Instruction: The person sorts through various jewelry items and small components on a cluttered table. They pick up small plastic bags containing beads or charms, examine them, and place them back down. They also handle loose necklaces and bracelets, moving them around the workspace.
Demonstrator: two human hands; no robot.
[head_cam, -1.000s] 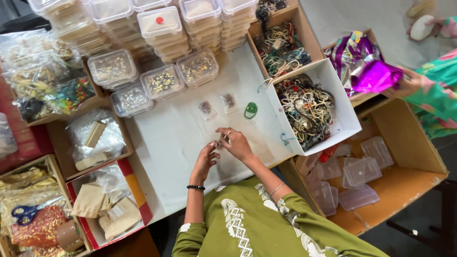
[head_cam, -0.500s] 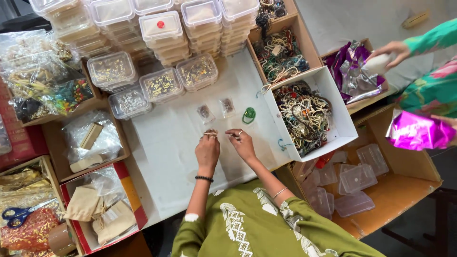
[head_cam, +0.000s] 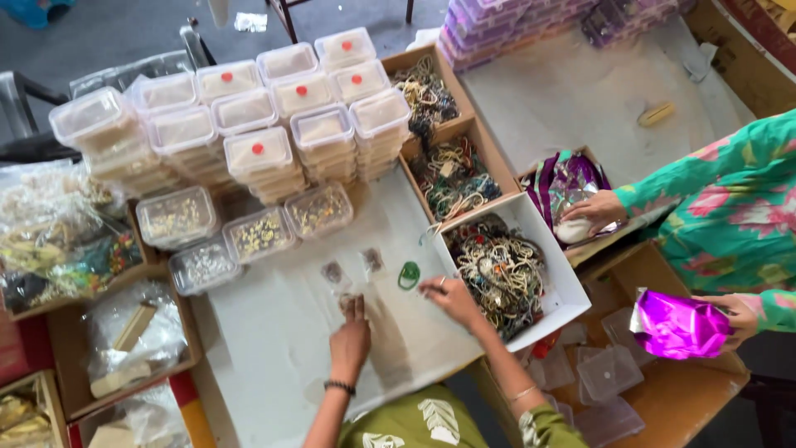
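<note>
My left hand [head_cam: 351,336] lies flat on the white sheet [head_cam: 274,348], fingertips resting on a small clear packet [head_cam: 346,300]. Two similar small packets [head_cam: 333,272] lie just beyond it. My right hand [head_cam: 452,299] reaches out with fingers spread, close to a green ring-shaped piece [head_cam: 409,275] and touching the edge of a white box [head_cam: 572,294] heaped with tangled jewellery [head_cam: 497,270]. Neither hand grips anything that I can see.
Stacks of lidded clear tubs [head_cam: 274,124] stand at the back, with open tubs of beads [head_cam: 257,234] before them. Cardboard boxes of jewellery [head_cam: 452,174] sit behind the white box. At the right, another person's hands touch a box of purple foil [head_cam: 564,187] and hold a magenta foil bag [head_cam: 678,325].
My hands, which worked together on something small, have moved apart: the left went down onto the sheet, the right toward the white box. The view has shifted and closed in.
</note>
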